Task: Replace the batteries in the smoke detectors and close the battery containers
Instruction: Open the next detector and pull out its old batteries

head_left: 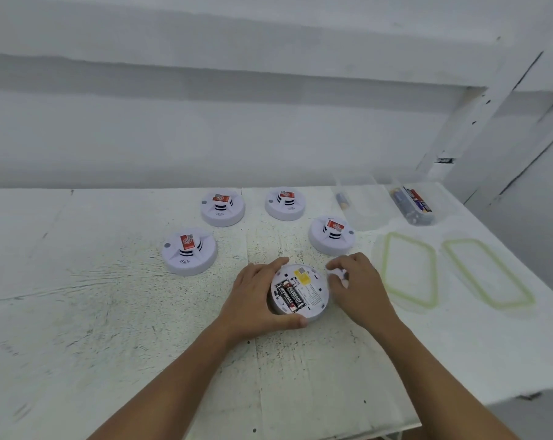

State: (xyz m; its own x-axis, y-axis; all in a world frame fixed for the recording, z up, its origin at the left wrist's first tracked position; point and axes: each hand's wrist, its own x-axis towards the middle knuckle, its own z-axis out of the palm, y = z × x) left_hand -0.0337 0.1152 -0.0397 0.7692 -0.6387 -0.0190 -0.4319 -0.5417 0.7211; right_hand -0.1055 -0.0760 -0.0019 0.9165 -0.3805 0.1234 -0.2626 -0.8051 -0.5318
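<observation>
A white smoke detector (313,293) lies upside down at the table's middle, its battery bay uncovered with two black batteries (290,296) in it. My left hand (256,296) grips this detector round its left rim, thumb at the near edge. My right hand (357,284) sits just right of it and pinches a small white piece (338,274), probably the battery cover. Several more detectors stand face up behind: one at the left (189,251), two at the back (223,207) (285,203), one at the right (331,235).
Two clear containers stand at the back right: one (362,214) holds a single battery, the other (427,201) holds several. Their two lids with green seals (408,271) (488,274) lie flat in front. The table's right edge (522,249) runs close by.
</observation>
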